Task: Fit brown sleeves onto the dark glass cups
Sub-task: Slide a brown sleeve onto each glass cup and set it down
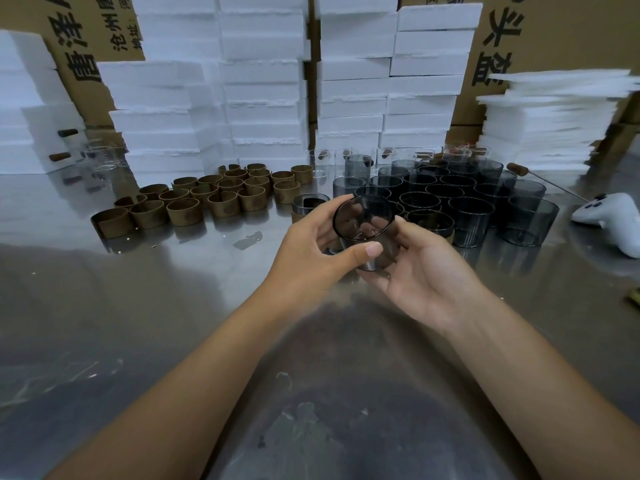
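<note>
— Dark glass cup (363, 233) held up over the table (138, 306); no sleeve on it that I can make out. Left hand (311, 251) grips it, thumb on the wall, fingers at the rim. Right hand (422, 275) cradles its base and far side.
— Step?
— Cup picked, sleeve not yet fetched, I judge. Brown sleeves (207, 199) stand clustered to the left, well apart from both hands.
— Next?
— Likely one hand frees, takes a sleeve and slides it on.
</note>
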`<state>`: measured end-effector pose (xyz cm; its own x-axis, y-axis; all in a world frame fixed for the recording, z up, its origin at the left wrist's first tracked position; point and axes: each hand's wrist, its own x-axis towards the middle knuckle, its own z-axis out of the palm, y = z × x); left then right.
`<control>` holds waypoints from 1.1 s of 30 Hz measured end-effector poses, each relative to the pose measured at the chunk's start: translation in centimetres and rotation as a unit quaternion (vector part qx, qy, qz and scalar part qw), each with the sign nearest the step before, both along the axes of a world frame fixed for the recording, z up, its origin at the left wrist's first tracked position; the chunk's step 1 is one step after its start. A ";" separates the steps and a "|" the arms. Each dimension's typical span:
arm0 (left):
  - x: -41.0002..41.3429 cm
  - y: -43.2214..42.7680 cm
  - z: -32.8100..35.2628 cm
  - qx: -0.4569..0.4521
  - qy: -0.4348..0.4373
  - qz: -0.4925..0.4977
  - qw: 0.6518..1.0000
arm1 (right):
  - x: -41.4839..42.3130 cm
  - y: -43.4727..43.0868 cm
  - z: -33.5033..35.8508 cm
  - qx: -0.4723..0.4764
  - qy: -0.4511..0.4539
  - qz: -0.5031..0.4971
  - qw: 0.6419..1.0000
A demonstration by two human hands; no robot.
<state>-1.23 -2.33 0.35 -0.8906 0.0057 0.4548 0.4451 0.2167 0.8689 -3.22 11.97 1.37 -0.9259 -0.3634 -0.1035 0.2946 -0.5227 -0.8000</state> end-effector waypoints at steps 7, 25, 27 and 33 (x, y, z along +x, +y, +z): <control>0.1 0.0 0.1 0.068 -0.002 -0.026 0.997 | 0.4 -0.1 0.2 0.031 0.025 0.056 0.998; 0.1 -0.4 0.0 0.017 0.027 0.009 0.999 | -0.2 0.2 -0.8 0.166 -0.025 0.094 0.981; 0.1 -0.3 0.0 0.008 0.029 0.011 0.999 | -0.2 0.2 -0.9 0.169 -0.024 0.065 0.983; 0.2 -0.2 0.1 -0.007 0.028 0.012 1.000 | -0.3 0.2 -0.7 0.108 -0.021 0.005 0.994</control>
